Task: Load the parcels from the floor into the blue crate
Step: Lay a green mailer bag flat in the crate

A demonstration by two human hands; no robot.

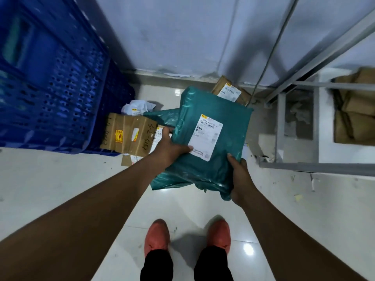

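I hold a large teal plastic mailer bag [211, 110] with a white shipping label above the floor, between both hands. My left hand [169, 148] grips its left edge, thumb on the label. My right hand [241, 179] grips its lower right corner. The blue perforated crate [60, 88] stands to the left, its inside blurred. On the floor by the crate lie a taped cardboard box [127, 134] with handwriting, a crumpled white parcel [136, 108], and a brown parcel [229, 88] against the wall, partly hidden behind the bag.
A grey metal shelf frame [282, 122] stands at the right with cardboard boxes [355, 110] on its low shelf. A pale wall closes the far side. A flat cardboard piece [129, 160] lies below the taped box. My feet in red shoes [157, 236] stand on glossy white tiles.
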